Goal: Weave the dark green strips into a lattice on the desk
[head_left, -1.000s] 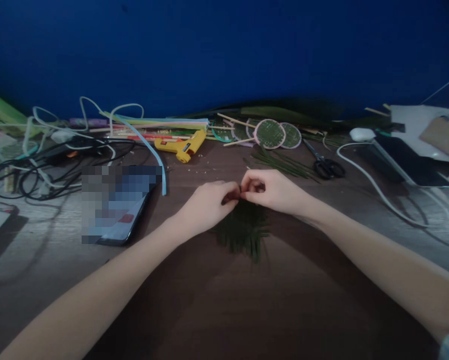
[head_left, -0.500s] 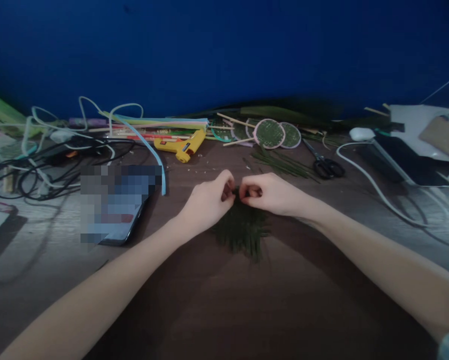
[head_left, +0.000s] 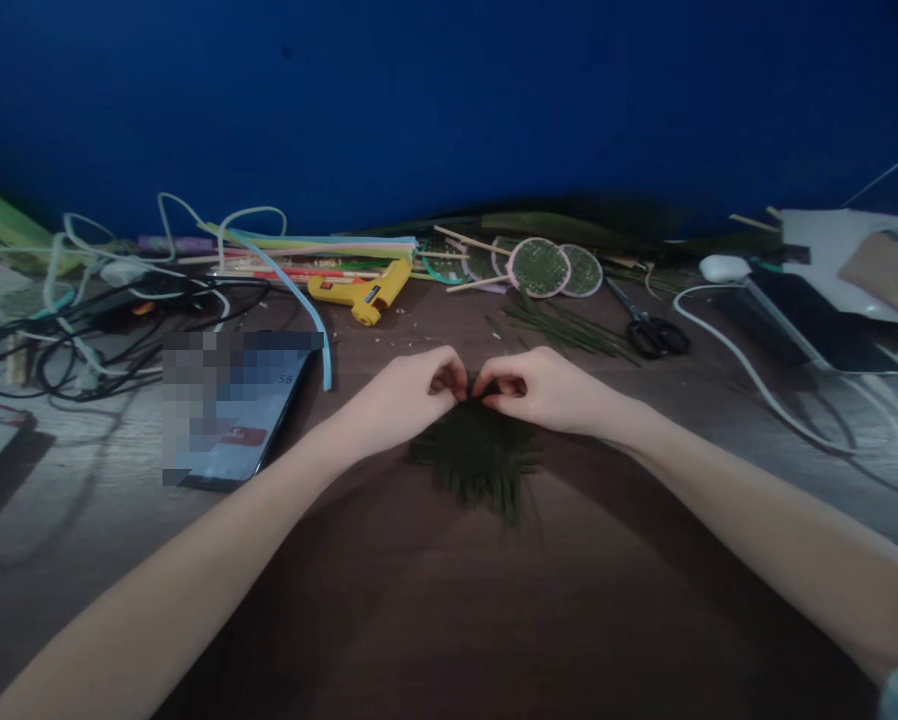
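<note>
A dark green mat of narrow leaf strips, crossed like weaving, lies on the table with loose ends fanning toward me. At its far edge my left hand is closed in a pinch on the strips. My right hand pinches the same edge from the other side, thumb and index finger together. The two sets of fingertips nearly meet. What lies exactly between the fingers is small and dark. Beyond my right hand rests a pile of loose green leaf strips.
A yellow glue gun, round woven green fans with pale rims and black-handled scissors lie along the back. A phone is at left, beside a blue strip and tangled cables. Another dark device lies right.
My left hand has shifted slightly left and its forearm has swung a little upward. Slightly more of the mat's left side shows. My right hand has barely moved.
</note>
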`<state>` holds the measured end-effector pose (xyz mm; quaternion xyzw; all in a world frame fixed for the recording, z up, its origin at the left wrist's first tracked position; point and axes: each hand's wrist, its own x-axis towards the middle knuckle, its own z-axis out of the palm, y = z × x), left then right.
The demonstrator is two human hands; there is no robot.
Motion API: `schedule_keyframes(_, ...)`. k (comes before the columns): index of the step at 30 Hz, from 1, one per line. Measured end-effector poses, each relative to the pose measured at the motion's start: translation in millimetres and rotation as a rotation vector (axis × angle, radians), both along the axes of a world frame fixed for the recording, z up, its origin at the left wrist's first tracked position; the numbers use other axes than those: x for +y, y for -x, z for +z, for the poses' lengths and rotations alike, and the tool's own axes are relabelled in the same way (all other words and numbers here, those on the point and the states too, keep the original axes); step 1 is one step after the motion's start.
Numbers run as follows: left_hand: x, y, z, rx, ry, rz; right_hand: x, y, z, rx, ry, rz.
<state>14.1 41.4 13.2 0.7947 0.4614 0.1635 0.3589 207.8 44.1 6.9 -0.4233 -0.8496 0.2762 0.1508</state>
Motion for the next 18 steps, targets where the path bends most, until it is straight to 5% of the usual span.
schedule_keyframes(18,0,-4,-8.7,-0.138,0.087,0.001,-2,-2,5.8,-0.029,0.085,-0.077)
